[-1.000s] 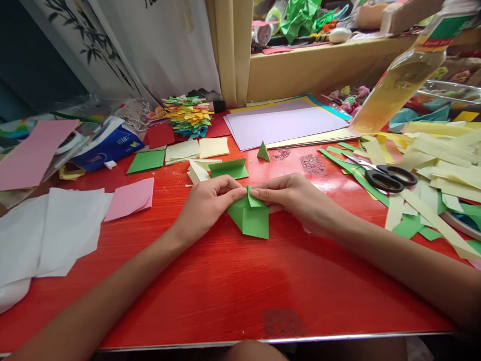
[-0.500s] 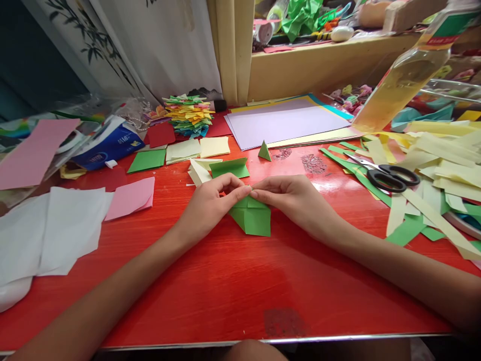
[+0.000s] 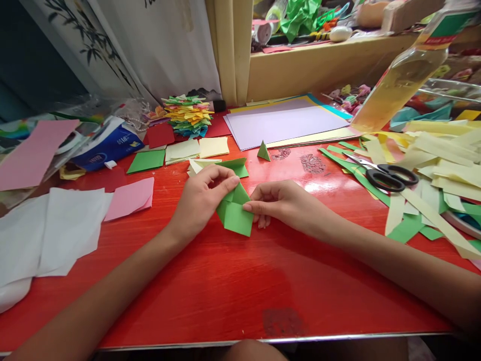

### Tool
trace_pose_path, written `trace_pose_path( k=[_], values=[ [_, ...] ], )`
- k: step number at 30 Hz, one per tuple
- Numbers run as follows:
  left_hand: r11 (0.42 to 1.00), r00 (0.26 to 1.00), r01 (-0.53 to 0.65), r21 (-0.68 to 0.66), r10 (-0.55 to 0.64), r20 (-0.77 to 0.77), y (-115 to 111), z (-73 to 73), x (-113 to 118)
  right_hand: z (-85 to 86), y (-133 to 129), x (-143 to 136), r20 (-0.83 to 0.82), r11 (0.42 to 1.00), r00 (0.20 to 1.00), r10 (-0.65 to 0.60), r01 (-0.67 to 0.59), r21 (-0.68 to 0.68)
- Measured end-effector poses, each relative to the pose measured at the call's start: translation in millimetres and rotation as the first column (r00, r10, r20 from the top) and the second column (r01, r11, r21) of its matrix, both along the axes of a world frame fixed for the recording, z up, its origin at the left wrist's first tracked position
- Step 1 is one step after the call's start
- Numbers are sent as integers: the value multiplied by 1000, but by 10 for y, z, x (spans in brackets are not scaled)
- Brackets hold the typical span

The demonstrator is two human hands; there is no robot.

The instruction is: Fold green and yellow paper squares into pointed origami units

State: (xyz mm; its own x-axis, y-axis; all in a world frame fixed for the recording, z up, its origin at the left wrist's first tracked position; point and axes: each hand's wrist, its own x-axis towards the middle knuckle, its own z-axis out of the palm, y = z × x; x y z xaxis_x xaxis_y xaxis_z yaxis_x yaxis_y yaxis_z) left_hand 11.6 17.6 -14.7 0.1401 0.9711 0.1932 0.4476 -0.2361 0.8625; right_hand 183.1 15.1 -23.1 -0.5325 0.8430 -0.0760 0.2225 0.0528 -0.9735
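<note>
Two bare hands work at a red counter [image 3: 210, 301], sharing one piece of green folded paper [image 3: 238, 218] near the middle, in front of the other small folded pieces. The left hand [image 3: 203, 198] pinches the paper at its upper left, thumb in front; the right hand [image 3: 280, 200] grips its right edge lightly, thumb on the face, its other fingers curled. Whether the paper's lower edge touches the counter cannot be told. Just behind the left hand lie a green creased strip [image 3: 236, 166] and a cream folded piece [image 3: 197, 168], partly covered by it; a small green triangle [image 3: 263, 151] stands farther back. Writing shows in few places. A blue package [image 3: 112, 143] at the left bears white lettering, small and distorted, that cannot be made out. On the tilted-looking bottle [image 3: 398, 85] of yellowish liquid, the green-and-red label [image 3: 447, 30] has pale characters on its red band, too blurred to read. The pale curtain [image 3: 165, 45] carries a printed bamboo spray, with dark brush-like marks cut off at the top edge. Black-handled scissors [image 3: 391, 176] lie at the right, beside loose paper strips [image 3: 451, 165], and lilac sheets [image 3: 285, 120] rest at the back.
</note>
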Motion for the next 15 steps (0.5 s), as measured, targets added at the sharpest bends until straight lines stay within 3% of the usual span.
trace_pose_path(
  k=[2,5,9,12,15],
  values=[
    [999,999,-40,16,39,25,26,8,-23,2,1,11,-23,1000,1000,-21,21,3],
    [998,998,-43,45,40,48,38,47,-44,10,10,38,-63,980,983,-174,179,85],
    [998,996,59,10,-58,-68,8,99,-39,47,34,63,-198,923,918,-342,368,112],
    [996,997,76,-49,-77,-15,-4,77,-29,69,46,59,-331,922,875,-352,385,36],
    [996,991,28,-86,-16,135,8,27,-29,60,47,48,-353,952,888,-295,303,-35]
  ],
)
